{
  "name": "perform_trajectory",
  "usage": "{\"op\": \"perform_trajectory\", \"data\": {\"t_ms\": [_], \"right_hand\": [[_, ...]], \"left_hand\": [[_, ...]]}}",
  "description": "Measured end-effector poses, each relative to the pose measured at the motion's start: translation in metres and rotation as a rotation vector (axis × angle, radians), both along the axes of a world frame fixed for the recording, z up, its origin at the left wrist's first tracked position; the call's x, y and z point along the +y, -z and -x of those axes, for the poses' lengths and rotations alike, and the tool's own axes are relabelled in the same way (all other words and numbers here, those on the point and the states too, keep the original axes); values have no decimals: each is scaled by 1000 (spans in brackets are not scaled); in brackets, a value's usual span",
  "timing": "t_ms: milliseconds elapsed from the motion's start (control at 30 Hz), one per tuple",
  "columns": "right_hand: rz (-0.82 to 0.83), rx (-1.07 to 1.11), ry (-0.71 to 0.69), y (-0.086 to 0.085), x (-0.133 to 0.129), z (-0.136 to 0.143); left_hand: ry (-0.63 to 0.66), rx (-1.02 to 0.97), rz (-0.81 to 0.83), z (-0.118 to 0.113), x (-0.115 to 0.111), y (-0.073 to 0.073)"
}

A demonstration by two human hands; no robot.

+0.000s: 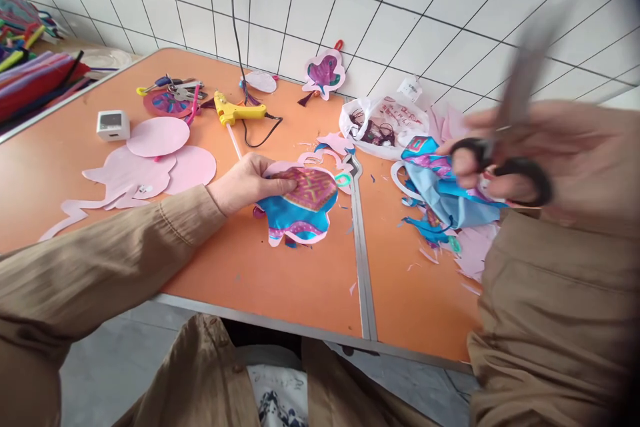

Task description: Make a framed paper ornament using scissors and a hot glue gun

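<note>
Gripping left hand (249, 185): I pinch the cloth shape (303, 213).
Right hand (560, 153): clasps raised scissors (520, 83).
Scissors risk: I might nick the green loop (345, 175) if aim strays.

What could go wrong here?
The scissors in the right hand are blurred, probably moving; a careless swing could nick the left hand or the cutout it holds.
The glue gun lies just beyond the left hand; its cord might get snagged.
The blue cloth lies close by the right hand, so it could get brushed aside.
</note>
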State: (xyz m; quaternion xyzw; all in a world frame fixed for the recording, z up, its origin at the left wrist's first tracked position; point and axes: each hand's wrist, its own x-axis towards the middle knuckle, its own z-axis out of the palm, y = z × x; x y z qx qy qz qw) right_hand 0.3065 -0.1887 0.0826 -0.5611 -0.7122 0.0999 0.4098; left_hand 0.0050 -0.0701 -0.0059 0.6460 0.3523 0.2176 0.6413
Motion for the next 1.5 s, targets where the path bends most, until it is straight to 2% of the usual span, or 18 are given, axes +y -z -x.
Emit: {"op": "perform_trajectory", "data": {"t_ms": [33,67,133,233,367,533,767,1033,1400,1500], "right_hand": [[67,-1,-57,0,2,10],[159,-28,-171,0,5,18],[170,-158,-354,2,12,28],[106,-391,-429,5,20,34],[-9,-527,-452,10,20,34],[-111,-705,-406,11,19,31],[63,-766,-331,8,15,31],[83,-789,-290,7,13,31],[114,-755,-378,12,18,27],[131,-737,-404,12,20,29]], "left_hand": [[38,-8,24,0,-1,0],[68,-23,49,-1,-1,-1],[100,-50,91,-1,-2,-2],[96,-42,135,-2,-3,-1],[98,-26,182,1,-3,2],[157,-82,233,2,-3,2],[250,-60,283,1,-3,1],[238,-49,278,1,-4,0],[216,-54,227,1,-5,1],[245,-45,211,1,-5,1]]}}
